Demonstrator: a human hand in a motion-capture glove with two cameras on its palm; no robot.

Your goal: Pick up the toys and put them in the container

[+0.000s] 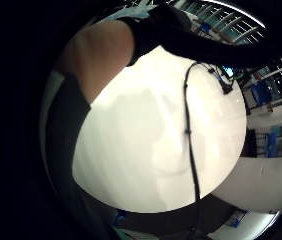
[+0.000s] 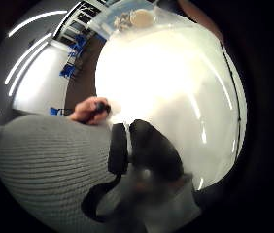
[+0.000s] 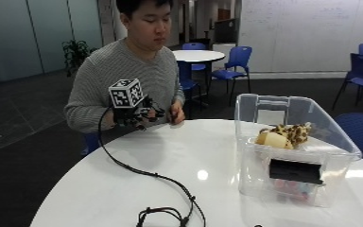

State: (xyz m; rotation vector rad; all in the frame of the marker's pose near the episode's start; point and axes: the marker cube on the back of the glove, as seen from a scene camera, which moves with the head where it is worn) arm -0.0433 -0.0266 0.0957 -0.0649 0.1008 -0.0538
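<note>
1. Outside view: a person in a grey sweater sits at a round white table. The gloved right hand is raised above the table's near-person edge, fingers loosely curled with nothing between them. The bare left hand rests at the table edge just beside it and seems to hold something small and dark. A clear plastic container stands on the far side of the table from the hands, well apart from the glove. Inside it lie a spotted plush toy and a pale yellow toy touching it; reddish shapes lower in the bin are too blurred through the wall to name. A black label on the bin's front hides part of the contents. Blue chairs and another round table stand behind.

2. Right thumb side palm view: the grey sweater fills the area nearest the palm, with the glove's black strap across it. The left hand sits at the table rim pinching a small dark item that cannot be identified. The container shows at the table's far edge, the toys inside only pale blobs.

3. Right little finger side palm view: bare white tabletop lies under the palm, with a dark sleeve and forearm at the rim. No toy or container shows here.
</note>
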